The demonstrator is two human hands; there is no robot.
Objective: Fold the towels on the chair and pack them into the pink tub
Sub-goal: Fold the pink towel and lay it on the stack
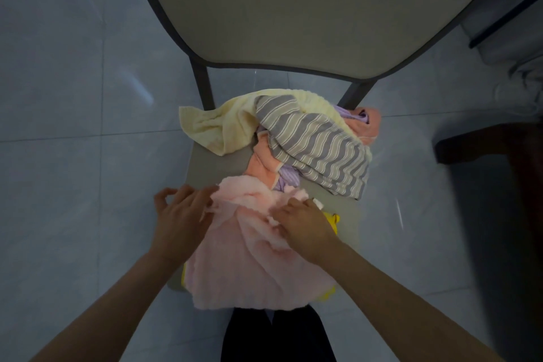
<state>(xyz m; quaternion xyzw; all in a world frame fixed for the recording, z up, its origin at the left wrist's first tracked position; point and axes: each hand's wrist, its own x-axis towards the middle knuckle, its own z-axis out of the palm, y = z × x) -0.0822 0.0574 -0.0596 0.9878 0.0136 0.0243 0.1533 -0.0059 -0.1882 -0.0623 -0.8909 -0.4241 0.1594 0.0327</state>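
Two bare forearms reach in from the bottom edge, above dark trousers seen straight down. The left hand lies at the left edge of a pink towel, its fingers stretched toward the cloth with the tips touching it; whether they pinch the edge cannot be told. The right hand rests on the upper right part of the same towel, fingers curled into a bunched fold and gripping it.

The pink towel is spread, rumpled, across the front of a grey chair seat and hangs over its front edge. Bits of a bright yellow towel peek out from under it, beside the right hand and at the lower right corner.

Further back on the seat sits a loose heap: a pale yellow towel on the left, a grey striped towel draped over the top and right, an orange towel and a purple towel tucked beneath. The chair's backrest fills the top. Pale floor tiles surround the chair, with dark furniture at the right.
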